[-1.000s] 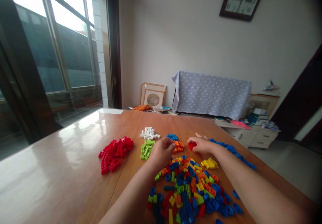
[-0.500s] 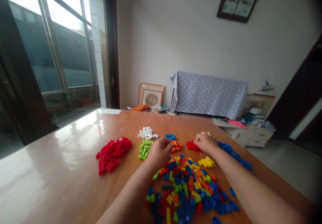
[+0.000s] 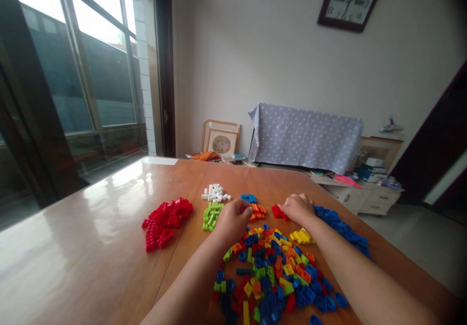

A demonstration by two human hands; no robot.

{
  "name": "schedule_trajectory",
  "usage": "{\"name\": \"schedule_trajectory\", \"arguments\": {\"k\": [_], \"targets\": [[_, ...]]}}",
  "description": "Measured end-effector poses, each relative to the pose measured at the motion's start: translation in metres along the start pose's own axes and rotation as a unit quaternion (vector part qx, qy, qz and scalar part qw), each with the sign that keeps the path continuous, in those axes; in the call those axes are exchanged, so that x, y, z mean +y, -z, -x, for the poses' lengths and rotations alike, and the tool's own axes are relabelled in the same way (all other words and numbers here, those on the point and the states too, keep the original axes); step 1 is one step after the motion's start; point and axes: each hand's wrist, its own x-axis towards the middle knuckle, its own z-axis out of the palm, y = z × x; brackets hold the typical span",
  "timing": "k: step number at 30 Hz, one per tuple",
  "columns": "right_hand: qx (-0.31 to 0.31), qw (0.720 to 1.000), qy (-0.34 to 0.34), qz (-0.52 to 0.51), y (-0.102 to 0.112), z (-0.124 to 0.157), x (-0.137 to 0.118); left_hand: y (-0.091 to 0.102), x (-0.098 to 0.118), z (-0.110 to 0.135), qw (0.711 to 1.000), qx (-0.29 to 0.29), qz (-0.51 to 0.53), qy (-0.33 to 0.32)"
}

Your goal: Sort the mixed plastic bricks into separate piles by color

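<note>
My left hand [image 3: 233,220] hovers beside the orange toy bricks [image 3: 258,212], fingers curled into a pinch; whatever is between them is hidden. At the small group of red toy bricks [image 3: 278,212], my right hand [image 3: 298,209] is bent down with its thumb side against them, closed on a red brick as far as shows. Its fingertips are partly hidden. Between my forearms spreads a mixed heap of toy bricks [image 3: 270,269] in blue, green, orange, yellow and red. Yellow bricks [image 3: 300,236] lie just below my right wrist, and lime green bricks [image 3: 212,215] are left of my left hand.
On the wooden table [image 3: 109,247], a large red brick pile [image 3: 167,224] lies to the left and white bricks [image 3: 216,192] lie farther back. A few light blue bricks [image 3: 248,198] sit behind the orange ones. Dark blue pieces [image 3: 343,228] line the right side.
The camera view has shifted slightly. My right hand has edged lower and closer over the red bricks; my left hand holds nearly the same pinched pose and place.
</note>
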Motion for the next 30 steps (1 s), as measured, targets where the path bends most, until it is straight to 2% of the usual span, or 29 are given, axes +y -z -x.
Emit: {"name": "schedule_trajectory", "arguments": {"k": [8,11,18,23,30], "targets": [[0.035,0.999,-0.027,0.004,0.006,0.0,0.009,-0.001,-0.002,0.0,1.0,-0.001,0.007,-0.002],[0.041,0.999,-0.014,-0.025,0.003,-0.002,0.016,0.0,0.001,0.001,1.0,0.002,0.005,0.0],[-0.049,0.992,0.095,-0.065,-0.008,-0.006,0.035,0.006,0.006,0.001,1.0,0.002,0.002,0.007],[-0.073,0.99,0.103,-0.06,-0.014,-0.006,0.042,0.005,0.006,0.001,1.0,0.003,-0.007,0.006],[-0.069,0.988,0.117,-0.066,-0.015,-0.003,0.038,0.005,0.005,0.0,1.0,0.001,-0.001,0.007]]}}
